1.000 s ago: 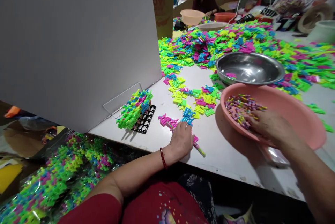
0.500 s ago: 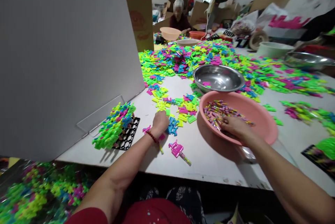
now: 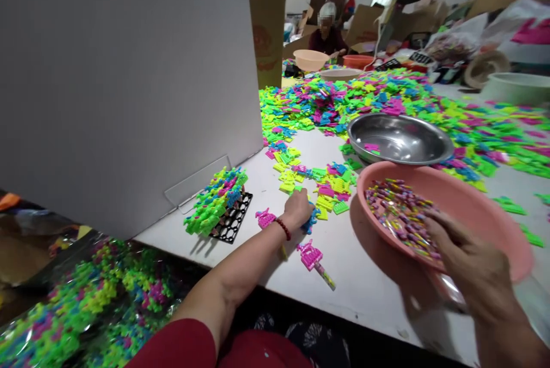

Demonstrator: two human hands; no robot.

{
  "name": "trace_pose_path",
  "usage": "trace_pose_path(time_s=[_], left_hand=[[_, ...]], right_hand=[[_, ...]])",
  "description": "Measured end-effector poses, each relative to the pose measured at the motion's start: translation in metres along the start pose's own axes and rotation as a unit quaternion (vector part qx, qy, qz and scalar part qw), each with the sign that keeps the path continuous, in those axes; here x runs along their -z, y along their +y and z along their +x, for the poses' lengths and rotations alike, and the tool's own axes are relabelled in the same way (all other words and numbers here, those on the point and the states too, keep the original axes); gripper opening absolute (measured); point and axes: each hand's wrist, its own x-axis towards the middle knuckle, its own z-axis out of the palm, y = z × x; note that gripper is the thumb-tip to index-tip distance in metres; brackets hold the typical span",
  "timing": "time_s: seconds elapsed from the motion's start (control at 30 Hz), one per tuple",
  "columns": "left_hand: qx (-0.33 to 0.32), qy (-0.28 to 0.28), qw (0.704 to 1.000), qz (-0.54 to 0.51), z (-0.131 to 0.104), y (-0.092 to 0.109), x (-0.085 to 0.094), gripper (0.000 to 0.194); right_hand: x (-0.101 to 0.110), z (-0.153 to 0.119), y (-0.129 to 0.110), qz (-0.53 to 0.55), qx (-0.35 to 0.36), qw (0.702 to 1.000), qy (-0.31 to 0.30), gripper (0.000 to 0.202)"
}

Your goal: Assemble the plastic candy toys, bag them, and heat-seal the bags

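Note:
My left hand (image 3: 298, 209), with a red bead bracelet at the wrist, is curled down on the white table among flat plastic toy pieces. A blue piece (image 3: 310, 220) shows at its right side, partly covered. Its fingertips are hidden. Over the near right part of a pink basin (image 3: 481, 196) is my right hand (image 3: 468, 253), fingers drawn together; whatever they hold is hidden. Small colourful tubes (image 3: 399, 207) fill the basin's left side. Nearer the table edge lies a magenta piece (image 3: 310, 255) joined to a clear tube of coloured bits (image 3: 325, 277). Another magenta piece (image 3: 265, 218) rests left of my wrist.
A black perforated rack (image 3: 232, 222) holds rows of colourful pieces (image 3: 217, 199) at left, beside a tall grey panel (image 3: 129, 81). A steel bowl (image 3: 399, 139) stands behind the basin. Heaped pieces (image 3: 335, 98) spread across the back, where another person (image 3: 329, 38) sits.
My right hand has drawn back from among the tubes towards the basin's near right side. My left hand stays at the blue piece. The whole view has shifted, moving things rightward in the picture.

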Motion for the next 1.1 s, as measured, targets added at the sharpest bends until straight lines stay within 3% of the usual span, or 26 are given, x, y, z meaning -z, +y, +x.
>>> trace_pose_path(time_s=[0.1,0.2,0.3,0.37,0.47,0.57,0.63,0.8,1.0,1.1], left_hand=[[0.026,-0.002,0.995,-0.097,-0.002,-0.003,0.005,0.018],[0.052,-0.011,0.972,-0.229,-0.007,-0.006,0.011,0.023],[0.079,-0.05,0.925,-0.369,-0.02,-0.005,0.018,0.021],[0.094,-0.091,0.888,-0.441,-0.037,-0.004,0.025,0.018],[0.117,-0.136,0.834,-0.522,-0.069,-0.003,0.037,0.021],[0.159,-0.168,0.751,-0.619,-0.101,-0.006,0.044,0.026],[0.167,-0.191,0.712,-0.654,-0.117,-0.01,0.045,0.025],[0.164,-0.247,0.728,-0.619,-0.142,-0.017,0.041,0.038],[0.141,-0.21,0.792,-0.556,-0.152,-0.018,0.041,0.063],[0.12,-0.221,0.8,-0.545,-0.155,-0.017,0.044,0.061]], right_hand=[[-0.01,-0.051,-0.018,0.191,-0.126,0.972,-0.048,0.042],[-0.033,-0.103,-0.038,0.392,-0.214,0.883,-0.147,0.047],[-0.057,-0.138,-0.057,0.509,-0.267,0.792,-0.205,0.039],[-0.068,-0.15,-0.065,0.546,-0.259,0.77,-0.203,0.038],[-0.076,-0.158,-0.069,0.528,-0.216,0.797,-0.196,0.042],[-0.078,-0.157,-0.072,0.505,-0.181,0.822,-0.193,0.037],[-0.079,-0.156,-0.074,0.504,-0.172,0.827,-0.18,0.035],[-0.084,-0.158,-0.077,0.496,-0.149,0.838,-0.17,0.031],[-0.083,-0.165,-0.076,0.482,-0.135,0.846,-0.187,0.029],[-0.079,-0.166,-0.076,0.474,-0.129,0.848,-0.2,0.028]])
